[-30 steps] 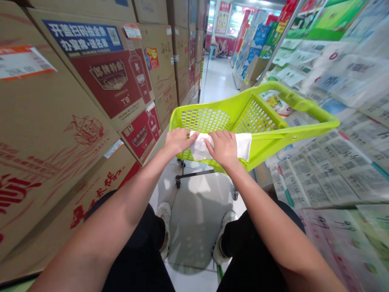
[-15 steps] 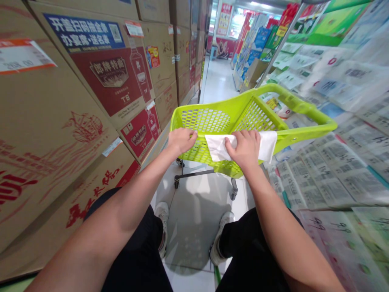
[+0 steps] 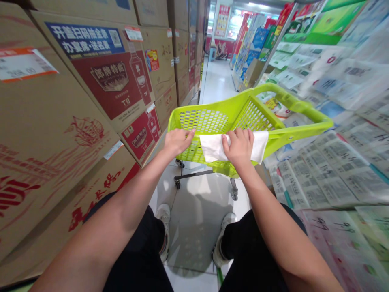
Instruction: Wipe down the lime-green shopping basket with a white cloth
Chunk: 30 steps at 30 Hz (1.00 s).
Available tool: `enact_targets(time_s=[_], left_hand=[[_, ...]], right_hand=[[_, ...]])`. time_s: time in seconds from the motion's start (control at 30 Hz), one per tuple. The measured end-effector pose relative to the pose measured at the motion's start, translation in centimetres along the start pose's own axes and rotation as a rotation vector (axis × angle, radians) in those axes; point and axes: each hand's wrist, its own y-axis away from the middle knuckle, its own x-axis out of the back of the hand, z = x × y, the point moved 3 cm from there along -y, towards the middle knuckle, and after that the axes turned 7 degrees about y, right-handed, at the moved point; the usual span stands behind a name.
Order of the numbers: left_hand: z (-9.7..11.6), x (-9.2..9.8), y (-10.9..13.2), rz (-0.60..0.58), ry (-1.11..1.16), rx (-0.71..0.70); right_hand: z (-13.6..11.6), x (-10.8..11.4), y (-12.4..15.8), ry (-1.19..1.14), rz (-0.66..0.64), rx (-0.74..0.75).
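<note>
A lime-green plastic shopping cart (image 3: pixel 212 117) stands in the aisle in front of me, its basket tilted. A white cloth (image 3: pixel 212 147) is draped over the near rim of the basket. My right hand (image 3: pixel 240 147) presses on the cloth with fingers curled over the rim. My left hand (image 3: pixel 177 140) grips the same rim at its left corner, just left of the cloth. My legs and white shoes (image 3: pixel 162 227) show below, either side of the cart's wheeled frame (image 3: pixel 194 175).
Stacked brown cardboard cartons (image 3: pixel 75 101) with red print wall the left side. Shelves of packaged goods (image 3: pixel 340 121) run along the right. The pale tiled aisle floor (image 3: pixel 217 81) stretches ahead towards more shelves and signs.
My right hand slid the cloth to the right along the rim, then back a little to the left. My left hand stayed on the left corner.
</note>
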Motion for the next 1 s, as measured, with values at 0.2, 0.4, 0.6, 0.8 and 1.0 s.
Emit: enact_targets(time_s=[0.2,0.4,0.6,0.8,1.0], left_hand=[[0.2,-1.1,-0.1,0.109,0.029,0.079],[-0.3,-2.1,-0.9,0.156,0.041,0.019],[-1.3,-2.0,-2.7,0.341,0.148,-0.208],[0.9,-1.9,-2.1,0.543,0.495,-0.147],[3.8,-4.5,-0.5,0.428,0.895,-0.117]], right_hand=[[8.5,0.6,0.3,0.042,0.154,-0.184],[9.6,1.0,1.5,0.036,0.21,-0.198],[6.5,3.7,3.6,-0.055,0.195,-0.003],[6.5,7.8,5.2,-0.151,0.264,0.062],[8.1,9.7,4.2,-0.004,0.297,-0.1]])
